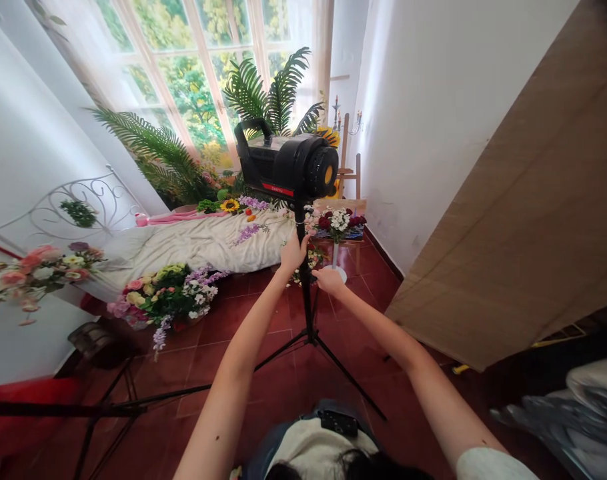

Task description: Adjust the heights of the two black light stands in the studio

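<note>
A black studio light (288,167) with a top handle, a red label strip and a yellow centre in its front sits on top of a black light stand (307,303). My left hand (294,255) is wrapped round the stand's pole just under the light. Lower down and to the right, my right hand (330,280) is closed with its fingertips at the side of the pole. Any small part between those fingertips is hidden. The stand is upright, its tripod legs spread on the dark red tiled floor (278,320).
A bed with a cream cover (213,243) and flower bunches (168,293) lies left. Another black stand (98,407) reaches in at lower left. A wooden easel (347,170) and white-red flowers (339,223) stand behind. A brown panel (528,180) leans on the right.
</note>
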{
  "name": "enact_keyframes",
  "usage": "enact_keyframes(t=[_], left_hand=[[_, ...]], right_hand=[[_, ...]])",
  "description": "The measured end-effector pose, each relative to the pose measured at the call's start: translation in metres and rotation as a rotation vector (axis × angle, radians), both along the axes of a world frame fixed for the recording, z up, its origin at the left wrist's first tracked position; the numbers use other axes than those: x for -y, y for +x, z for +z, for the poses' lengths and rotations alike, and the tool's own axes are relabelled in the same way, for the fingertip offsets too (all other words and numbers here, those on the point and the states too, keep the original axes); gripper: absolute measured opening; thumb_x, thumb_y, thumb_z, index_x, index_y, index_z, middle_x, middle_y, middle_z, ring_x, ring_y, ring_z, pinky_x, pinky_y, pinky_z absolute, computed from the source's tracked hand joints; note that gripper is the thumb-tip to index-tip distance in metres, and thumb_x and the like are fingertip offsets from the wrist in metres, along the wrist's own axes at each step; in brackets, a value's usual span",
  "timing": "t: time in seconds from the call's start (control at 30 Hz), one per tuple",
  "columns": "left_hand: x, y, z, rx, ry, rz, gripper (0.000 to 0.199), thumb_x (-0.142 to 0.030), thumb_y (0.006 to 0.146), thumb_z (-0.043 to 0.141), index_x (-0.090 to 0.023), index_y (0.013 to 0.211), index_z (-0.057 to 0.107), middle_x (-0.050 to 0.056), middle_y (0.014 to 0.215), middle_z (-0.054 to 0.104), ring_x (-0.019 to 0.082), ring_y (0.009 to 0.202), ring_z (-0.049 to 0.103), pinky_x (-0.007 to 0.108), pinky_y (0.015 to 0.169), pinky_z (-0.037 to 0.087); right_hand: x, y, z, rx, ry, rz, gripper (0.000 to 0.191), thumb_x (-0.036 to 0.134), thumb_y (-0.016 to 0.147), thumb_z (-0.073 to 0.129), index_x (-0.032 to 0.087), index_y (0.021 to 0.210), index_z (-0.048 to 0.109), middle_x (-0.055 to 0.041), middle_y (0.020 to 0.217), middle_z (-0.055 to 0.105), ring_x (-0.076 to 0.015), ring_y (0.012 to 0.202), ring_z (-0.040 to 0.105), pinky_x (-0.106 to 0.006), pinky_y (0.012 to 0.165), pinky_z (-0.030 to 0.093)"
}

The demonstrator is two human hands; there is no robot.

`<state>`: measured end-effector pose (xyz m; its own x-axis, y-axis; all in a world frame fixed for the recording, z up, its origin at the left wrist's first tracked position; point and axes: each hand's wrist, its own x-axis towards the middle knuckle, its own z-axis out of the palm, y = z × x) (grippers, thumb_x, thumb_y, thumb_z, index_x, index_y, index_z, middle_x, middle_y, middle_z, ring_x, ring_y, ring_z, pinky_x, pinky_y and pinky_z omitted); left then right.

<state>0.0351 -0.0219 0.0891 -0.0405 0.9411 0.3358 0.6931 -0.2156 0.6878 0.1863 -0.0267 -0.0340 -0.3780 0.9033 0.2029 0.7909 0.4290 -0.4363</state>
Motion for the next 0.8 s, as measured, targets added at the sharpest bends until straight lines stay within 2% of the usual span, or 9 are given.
enact_keyframes(t=[0.07, 0.13, 0.27, 0.33, 0.43, 0.53, 0.63, 0.73, 0.8], left_hand=[[0.0, 0.001, 0.001, 0.002, 0.002, 0.005, 0.06, -0.059, 0.087, 0.039, -0.016, 0.129, 0.046, 0.014, 0.094, 0.067, 0.029, 0.096, 0.064, 0.035, 0.087, 0.043], [0.001, 0.001, -0.001, 0.012, -0.007, 0.003, 0.061, -0.059, 0.086, 0.04, -0.017, 0.13, 0.045, 0.014, 0.094, 0.067, 0.03, 0.095, 0.064, 0.036, 0.086, 0.044], [-0.002, 0.0, -0.005, 0.106, 0.002, -0.008, 0.055, -0.057, 0.085, 0.045, -0.018, 0.123, 0.051, 0.013, 0.094, 0.068, 0.029, 0.096, 0.064, 0.037, 0.087, 0.044], [-0.005, -0.002, -0.005, 0.195, 0.019, -0.069, 0.047, -0.055, 0.085, 0.049, -0.019, 0.116, 0.055, 0.011, 0.097, 0.068, 0.026, 0.097, 0.063, 0.036, 0.088, 0.045], [-0.008, -0.012, -0.002, 0.447, -0.02, -0.231, 0.041, -0.048, 0.081, 0.057, -0.019, 0.11, 0.056, 0.009, 0.104, 0.068, 0.021, 0.098, 0.063, 0.032, 0.086, 0.049], [-0.009, -0.027, -0.008, 0.753, -0.125, -0.295, 0.04, -0.046, 0.084, 0.05, -0.019, 0.113, 0.053, 0.01, 0.112, 0.066, 0.019, 0.098, 0.064, 0.032, 0.083, 0.051], [-0.013, -0.042, -0.03, 0.89, -0.197, -0.187, 0.035, -0.04, 0.088, 0.04, -0.019, 0.114, 0.051, 0.011, 0.12, 0.063, 0.017, 0.099, 0.064, 0.033, 0.083, 0.051], [-0.02, -0.048, -0.064, 0.844, -0.21, 0.0, 0.028, -0.023, 0.082, 0.045, -0.015, 0.109, 0.05, 0.013, 0.119, 0.061, 0.015, 0.097, 0.064, 0.033, 0.084, 0.051], [-0.023, -0.048, -0.086, 0.799, -0.207, 0.062, 0.029, -0.013, 0.076, 0.05, -0.013, 0.105, 0.05, 0.013, 0.112, 0.062, 0.014, 0.094, 0.063, 0.034, 0.086, 0.05]], right_hand=[[0.002, 0.002, 0.001, 0.064, 0.013, -0.043, 0.008, 0.026, 0.08, 0.061, 0.019, 0.082, 0.057, -0.0086, 0.081, 0.066, -0.0213, 0.085, 0.061, -0.026, 0.07, 0.038], [0.005, 0.003, -0.001, 0.05, 0.007, -0.086, 0.023, 0.041, 0.078, 0.065, 0.02, 0.08, 0.055, -0.0053, 0.075, 0.063, -0.0192, 0.077, 0.059, -0.025, 0.066, 0.036], [0.008, 0.003, -0.005, -0.171, 0.009, -0.115, 0.046, 0.061, 0.069, 0.066, 0.021, 0.087, 0.052, -0.0008, 0.076, 0.058, -0.0152, 0.069, 0.054, -0.024, 0.062, 0.036], [0.004, -0.003, -0.006, -0.316, 0.012, -0.086, 0.051, 0.06, 0.065, 0.07, 0.021, 0.092, 0.052, -0.001, 0.083, 0.058, -0.0148, 0.073, 0.053, -0.024, 0.064, 0.038], [-0.01, -0.018, -0.004, -0.473, -0.006, -0.053, 0.055, 0.054, 0.062, 0.073, 0.019, 0.099, 0.052, -0.0022, 0.088, 0.058, -0.0154, 0.08, 0.054, -0.025, 0.069, 0.042], [-0.029, -0.034, -0.002, -0.539, -0.047, -0.065, 0.049, 0.047, 0.065, 0.073, 0.019, 0.1, 0.053, -0.0024, 0.086, 0.061, -0.0149, 0.078, 0.055, -0.025, 0.07, 0.044], [-0.046, -0.048, -0.001, -0.542, -0.051, -0.015, 0.037, 0.042, 0.068, 0.071, 0.019, 0.095, 0.059, -0.0028, 0.087, 0.065, -0.0162, 0.078, 0.058, -0.025, 0.07, 0.044], [-0.057, -0.059, -0.003, -0.529, -0.078, -0.032, 0.027, 0.041, 0.068, 0.071, 0.018, 0.077, 0.063, -0.0044, 0.077, 0.067, -0.0199, 0.076, 0.061, -0.026, 0.067, 0.044], [-0.061, -0.064, -0.005, -0.544, -0.092, -0.1, 0.026, 0.041, 0.067, 0.073, 0.017, 0.068, 0.062, -0.0057, 0.069, 0.066, -0.0218, 0.073, 0.062, -0.026, 0.065, 0.044]])
